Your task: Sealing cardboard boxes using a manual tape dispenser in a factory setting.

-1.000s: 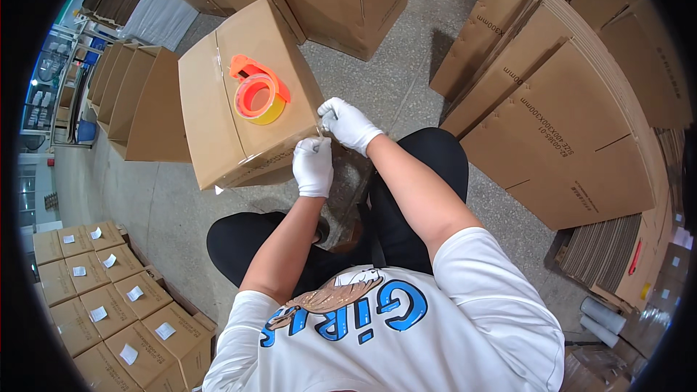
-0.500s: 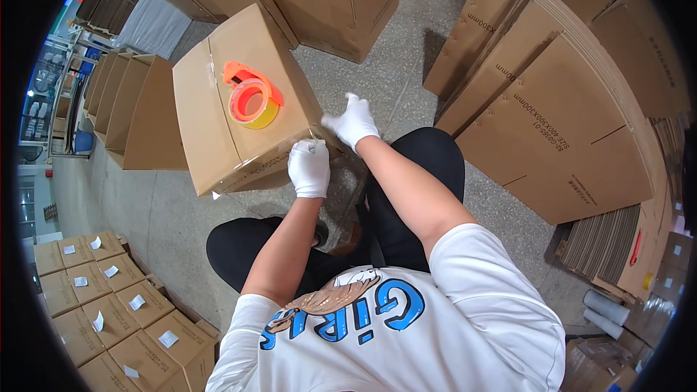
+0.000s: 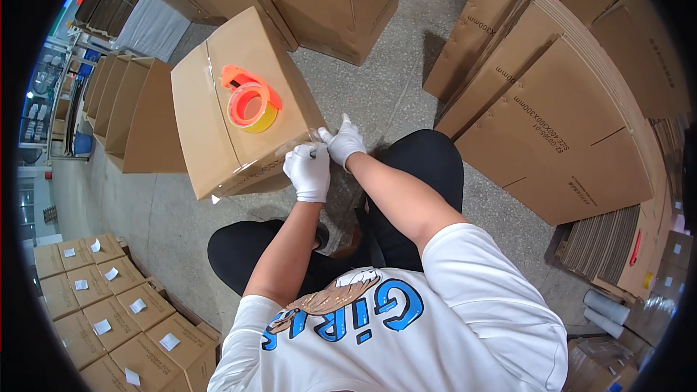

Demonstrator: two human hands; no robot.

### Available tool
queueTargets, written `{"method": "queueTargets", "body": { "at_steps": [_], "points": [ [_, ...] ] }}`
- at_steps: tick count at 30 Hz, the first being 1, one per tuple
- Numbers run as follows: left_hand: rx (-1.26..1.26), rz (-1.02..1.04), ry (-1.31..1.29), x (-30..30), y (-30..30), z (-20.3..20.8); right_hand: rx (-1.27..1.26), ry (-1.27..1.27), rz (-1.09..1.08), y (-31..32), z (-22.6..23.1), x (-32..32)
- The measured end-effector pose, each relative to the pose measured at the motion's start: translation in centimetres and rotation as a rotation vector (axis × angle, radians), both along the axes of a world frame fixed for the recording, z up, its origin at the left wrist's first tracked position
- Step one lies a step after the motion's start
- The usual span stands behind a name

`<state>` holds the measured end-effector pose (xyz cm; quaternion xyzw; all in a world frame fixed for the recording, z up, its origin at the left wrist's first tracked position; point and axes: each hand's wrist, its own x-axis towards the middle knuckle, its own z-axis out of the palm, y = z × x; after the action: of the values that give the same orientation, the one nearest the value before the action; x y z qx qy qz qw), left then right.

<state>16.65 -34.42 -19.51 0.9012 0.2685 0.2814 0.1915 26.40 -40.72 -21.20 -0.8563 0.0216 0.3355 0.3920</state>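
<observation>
A closed cardboard box (image 3: 203, 112) stands on the floor before me, with glossy clear tape along its top seam. On its top lies an orange tape dispenser (image 3: 252, 106) with a yellow-edged roll. My left hand (image 3: 308, 173), in a white glove, is closed with its knuckles up against the box's near side, by the right corner. Beside it my right hand (image 3: 344, 144), also gloved, has its fingers drawn together at the same corner, thumb raised. A bit of clear film (image 3: 314, 135) shines there. What the fingertips pinch is hidden.
Flattened cartons (image 3: 552, 123) stand in a thick stack at the right. Open boxes (image 3: 327, 7) are lined up behind the closed one, and more open boxes (image 3: 145, 116) stand at the left. Sealed cartons with white labels (image 3: 116, 305) are piled at the lower left.
My right hand has come down and left to the box corner, its fingers drawn in. My left hand has shifted slightly and stays closed. The box is nearly still.
</observation>
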Motion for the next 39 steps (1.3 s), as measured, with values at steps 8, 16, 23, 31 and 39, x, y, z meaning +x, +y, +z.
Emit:
{"method": "queueTargets", "body": {
  "at_steps": [8,16,23,31,39],
  "points": [
    [-0.245,-0.111,0.009,-1.2,0.9,0.1,0.926,0.245,-0.082,0.8,0.4,-0.1],
    [-1.613,-0.040,0.139,-11.0,3.4,3.4,1.043,0.180,-0.020,0.4,0.4,-0.1],
    [-0.730,0.321,-0.221,-17.2,12.0,8.1,1.039,0.102,0.092,0.6,0.1,-1.5],
    [-1.057,0.207,-0.334,-14.8,20.6,9.8,0.958,0.147,0.108,1.0,-1.7,-1.5],
    [-0.695,0.014,0.031,-15.8,20.7,9.9,0.560,-0.106,0.039,1.0,-1.7,0.4]
  ]
}}
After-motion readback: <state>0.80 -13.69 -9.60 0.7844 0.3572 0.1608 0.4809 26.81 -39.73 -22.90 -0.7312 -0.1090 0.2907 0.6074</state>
